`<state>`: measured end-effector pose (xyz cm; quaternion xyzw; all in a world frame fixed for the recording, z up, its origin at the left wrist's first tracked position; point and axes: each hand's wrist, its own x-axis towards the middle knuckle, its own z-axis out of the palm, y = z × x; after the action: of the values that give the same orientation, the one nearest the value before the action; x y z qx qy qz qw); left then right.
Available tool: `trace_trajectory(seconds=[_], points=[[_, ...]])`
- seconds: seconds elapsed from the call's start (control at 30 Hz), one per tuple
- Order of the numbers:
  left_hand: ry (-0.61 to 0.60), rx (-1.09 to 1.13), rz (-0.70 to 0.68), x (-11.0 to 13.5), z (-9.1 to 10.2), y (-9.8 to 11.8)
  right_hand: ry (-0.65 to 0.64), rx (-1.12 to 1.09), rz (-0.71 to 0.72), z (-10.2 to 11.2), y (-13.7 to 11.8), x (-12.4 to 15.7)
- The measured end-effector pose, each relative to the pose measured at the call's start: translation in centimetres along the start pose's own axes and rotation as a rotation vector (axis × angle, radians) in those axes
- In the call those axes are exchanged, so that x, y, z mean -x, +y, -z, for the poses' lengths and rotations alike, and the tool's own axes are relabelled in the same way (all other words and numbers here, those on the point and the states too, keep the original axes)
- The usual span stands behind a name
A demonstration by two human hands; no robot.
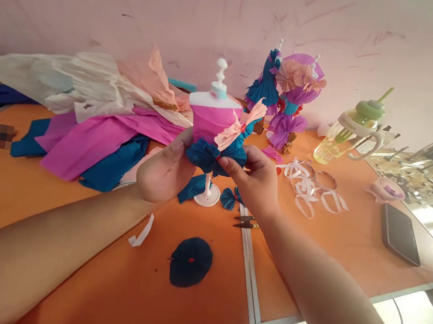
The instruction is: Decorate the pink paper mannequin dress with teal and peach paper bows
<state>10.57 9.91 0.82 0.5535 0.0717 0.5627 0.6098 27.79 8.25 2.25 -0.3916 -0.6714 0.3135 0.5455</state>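
Observation:
A small white mannequin stand (215, 100) wears a pink crepe paper band (210, 122) and rises from a round white base (207, 196). My left hand (168, 168) is closed around its left side, thumb by the paper, other fingers mostly hidden behind. With thumb and fingers, my right hand (258, 183) pinches a blue crepe paper bow (205, 154) against the lower front. A peach paper bow (235, 129) slants across the right side of the form. On the orange table below lie a dark blue paper disc (191, 263) with a red centre and a small blue bow (229, 198).
Crumpled crepe paper (96, 136) is heaped at the left. Scissors (245, 222) lie by the table seam. Further right are white ribbon loops (306, 185), a phone (400, 234) and a drink bottle (350, 132). Dressed mannequins (293, 97) stand against the wall.

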Motion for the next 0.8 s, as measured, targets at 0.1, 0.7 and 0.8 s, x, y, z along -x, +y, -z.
trace_trajectory(seconds=[0.1,0.7,0.8], points=[[-0.079,-0.054,-0.060,-0.1,-0.1,0.1,0.047,-0.025,-0.033,-0.2,-0.4,0.1],[0.023,-0.225,-0.073,0.3,0.0,-1.3,0.065,0.009,0.004,-0.3,-1.0,0.4],[0.057,-0.282,-0.060,0.4,0.4,-1.5,0.099,-0.018,-0.003,-0.6,-1.1,0.5]])
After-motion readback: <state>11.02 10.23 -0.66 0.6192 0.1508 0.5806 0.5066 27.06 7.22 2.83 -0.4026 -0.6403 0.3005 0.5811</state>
